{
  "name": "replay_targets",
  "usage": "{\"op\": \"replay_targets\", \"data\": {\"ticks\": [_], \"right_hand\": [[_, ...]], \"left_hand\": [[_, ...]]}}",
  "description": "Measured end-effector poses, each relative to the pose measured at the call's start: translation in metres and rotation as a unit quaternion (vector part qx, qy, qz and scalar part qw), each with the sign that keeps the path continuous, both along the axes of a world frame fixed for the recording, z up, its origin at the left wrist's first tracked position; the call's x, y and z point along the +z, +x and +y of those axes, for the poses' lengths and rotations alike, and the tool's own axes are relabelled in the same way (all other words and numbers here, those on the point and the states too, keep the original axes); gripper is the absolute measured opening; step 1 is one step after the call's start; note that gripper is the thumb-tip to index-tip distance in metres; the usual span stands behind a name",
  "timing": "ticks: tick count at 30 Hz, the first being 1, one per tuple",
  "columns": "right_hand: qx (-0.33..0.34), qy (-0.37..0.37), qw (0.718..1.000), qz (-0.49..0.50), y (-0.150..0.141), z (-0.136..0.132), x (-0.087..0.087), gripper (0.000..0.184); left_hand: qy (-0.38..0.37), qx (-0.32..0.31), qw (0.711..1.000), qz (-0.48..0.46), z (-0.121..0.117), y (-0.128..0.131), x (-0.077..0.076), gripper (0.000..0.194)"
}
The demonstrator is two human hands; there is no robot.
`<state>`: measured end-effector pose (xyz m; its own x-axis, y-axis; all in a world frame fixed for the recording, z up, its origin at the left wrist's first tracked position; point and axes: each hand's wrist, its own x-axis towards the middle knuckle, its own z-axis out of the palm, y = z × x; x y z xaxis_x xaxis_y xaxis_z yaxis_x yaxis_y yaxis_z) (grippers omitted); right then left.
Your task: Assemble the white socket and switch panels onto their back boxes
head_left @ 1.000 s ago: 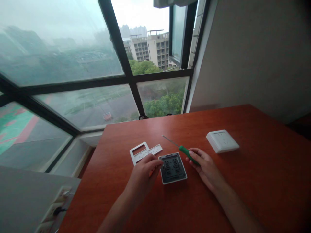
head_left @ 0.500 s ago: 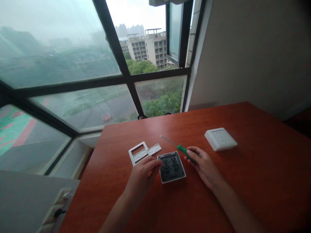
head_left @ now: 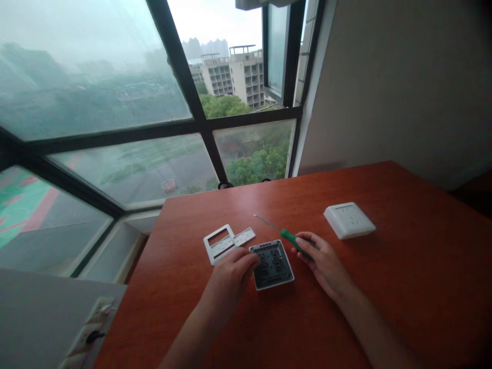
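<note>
socket box (head_left: 273, 277) sits open side up on the reddish table (head_left: 307, 328), its dark inside showing, between the two hands. it lies just right of the left hand (head_left: 229, 269), whose fingertips are at its left rim, towards the far corner; whether they touch it is hard to say. that hand is the nearer one, thumb and forefinger drawn together (anything tiny between them is hidden). the right hand (head_left: 326, 264) is a little off the box's right side, fingers wrapped round the green handle of a screwdriver (head_left: 294, 240). the shaft slants away to the far left, past the box's far edge, its tip in the air or on the table, can't tell which. the box looks about square, so no clear long axis. a white frame (head_left: 208, 249) and a small white strip (head_left: 246, 236) lie beyond the left hand, and a closed white socket (head_left: 350, 221) sits well to the right.
</note>
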<state>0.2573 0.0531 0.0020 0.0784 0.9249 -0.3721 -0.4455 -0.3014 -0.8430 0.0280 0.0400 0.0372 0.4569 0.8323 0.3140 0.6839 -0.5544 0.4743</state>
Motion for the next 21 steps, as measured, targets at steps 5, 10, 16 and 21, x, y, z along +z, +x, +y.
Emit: {"op": "replay_targets", "data": {"ticks": [5,10,16,21], "right_hand": [[0.000,0.000,1.000,-0.001,0.0000,-0.0001,0.0007,0.034],[-0.001,0.000,1.000,-0.004,-0.0006,-0.0003,0.0016,0.032],[0.000,0.002,1.000,-0.004,-0.0005,-0.0005,0.0017,0.032],[0.003,0.002,1.000,-0.006,-0.0005,-0.0012,0.0024,0.031]], "left_hand": [[-0.001,0.000,0.999,0.032,-0.0016,0.0023,-0.0018,0.020],[-0.014,0.006,1.000,0.025,-0.0025,0.0004,-0.0036,0.021],[-0.025,0.018,0.999,0.011,-0.0016,0.0018,-0.0022,0.019],[-0.027,0.021,0.999,0.003,-0.0030,0.0019,-0.0035,0.017]]}}
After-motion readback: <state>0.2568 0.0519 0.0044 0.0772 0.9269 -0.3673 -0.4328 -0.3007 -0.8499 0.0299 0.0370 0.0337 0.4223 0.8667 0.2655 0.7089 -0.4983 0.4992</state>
